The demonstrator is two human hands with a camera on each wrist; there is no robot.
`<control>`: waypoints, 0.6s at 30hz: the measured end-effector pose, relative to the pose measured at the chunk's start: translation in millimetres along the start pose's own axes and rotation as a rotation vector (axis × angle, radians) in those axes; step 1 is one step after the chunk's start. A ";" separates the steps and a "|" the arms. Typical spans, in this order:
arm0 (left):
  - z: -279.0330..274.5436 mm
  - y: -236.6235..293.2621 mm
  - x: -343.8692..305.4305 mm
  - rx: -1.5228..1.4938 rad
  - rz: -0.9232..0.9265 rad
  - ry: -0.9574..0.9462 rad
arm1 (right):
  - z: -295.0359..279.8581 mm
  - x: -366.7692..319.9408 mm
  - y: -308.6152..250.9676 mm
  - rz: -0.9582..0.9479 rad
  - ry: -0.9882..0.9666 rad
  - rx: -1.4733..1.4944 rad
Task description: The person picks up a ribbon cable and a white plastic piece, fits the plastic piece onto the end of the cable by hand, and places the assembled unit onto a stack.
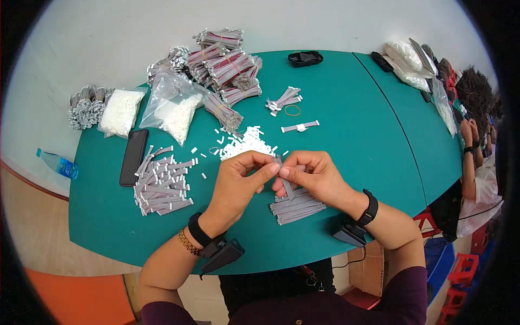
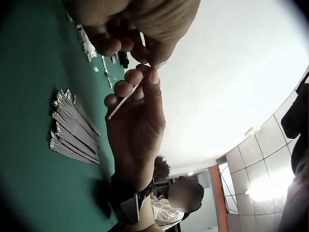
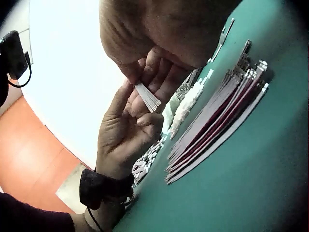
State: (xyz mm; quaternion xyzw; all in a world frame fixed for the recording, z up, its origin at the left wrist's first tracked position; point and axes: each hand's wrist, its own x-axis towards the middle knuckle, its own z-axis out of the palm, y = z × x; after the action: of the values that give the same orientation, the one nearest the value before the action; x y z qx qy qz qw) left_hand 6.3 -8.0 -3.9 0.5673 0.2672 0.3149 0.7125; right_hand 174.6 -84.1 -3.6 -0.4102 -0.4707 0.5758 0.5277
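Observation:
Both hands meet over the green table. The right hand [image 1: 314, 176] pinches a flat grey cable strip [image 1: 287, 187] by its upper end; the left hand [image 1: 238, 181] pinches at the same end, thumb tips nearly touching. In the left wrist view the strip [image 2: 126, 100] slants across the right palm [image 2: 137, 130]. The right wrist view shows the strip's striped end [image 3: 148, 98] fanning out before the left palm [image 3: 120, 137]. Whatever lies between the fingertips is hidden. Below the hands is a stack of grey strips [image 1: 297, 208]; behind them is a heap of small white connectors [image 1: 248, 142].
Strips with white ends [image 1: 162, 184] lie at left beside a dark phone [image 1: 134, 157]. Bags of white pieces [image 1: 122, 112] and cable bundles [image 1: 227, 67] stand at the back. A rubber band [image 1: 292, 110], a black case [image 1: 305, 58] and a bottle [image 1: 58, 163] are also around.

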 end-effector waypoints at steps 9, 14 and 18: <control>0.7 2.8 -1.6 -0.009 -0.023 -0.018 | 3.2 -1.4 2.7 -0.036 0.034 -0.019; 3.3 1.9 -2.1 -0.118 -0.044 -0.023 | 3.1 -0.5 2.3 -0.048 0.030 0.014; 0.9 2.4 -1.6 -0.039 -0.044 -0.021 | 1.3 -0.1 4.1 -0.039 0.017 -0.004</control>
State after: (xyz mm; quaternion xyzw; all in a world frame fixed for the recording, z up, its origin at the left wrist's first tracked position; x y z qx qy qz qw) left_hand 5.5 -9.3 -1.3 0.5508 0.2658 0.2983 0.7328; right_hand 172.4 -84.3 -7.3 -0.4070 -0.4751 0.5610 0.5422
